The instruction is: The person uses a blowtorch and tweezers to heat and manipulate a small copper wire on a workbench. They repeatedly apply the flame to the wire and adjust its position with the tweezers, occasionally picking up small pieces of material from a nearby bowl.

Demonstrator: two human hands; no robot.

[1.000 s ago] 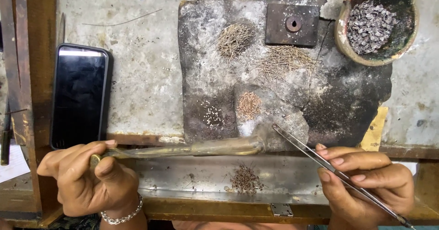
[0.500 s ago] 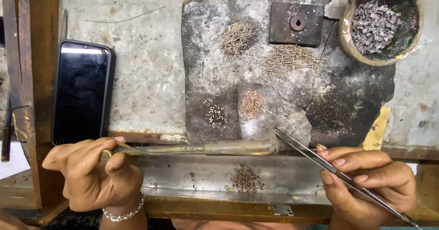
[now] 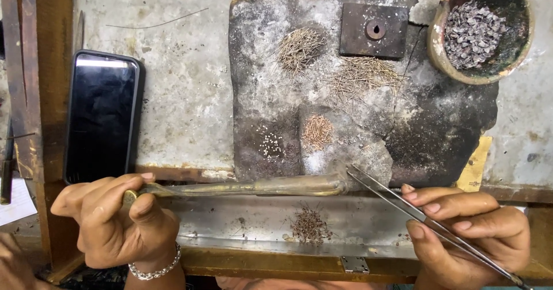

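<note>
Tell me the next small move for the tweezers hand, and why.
Probably slide the tweezers forward: the right hand holds their tips at the slab's near edge, beside the brass tube's end in the left hand, just short of the copper bits.

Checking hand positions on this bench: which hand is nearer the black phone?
Left. The left hand sits just below the phone; the right hand is far across the bench, holding tweezers.
</note>
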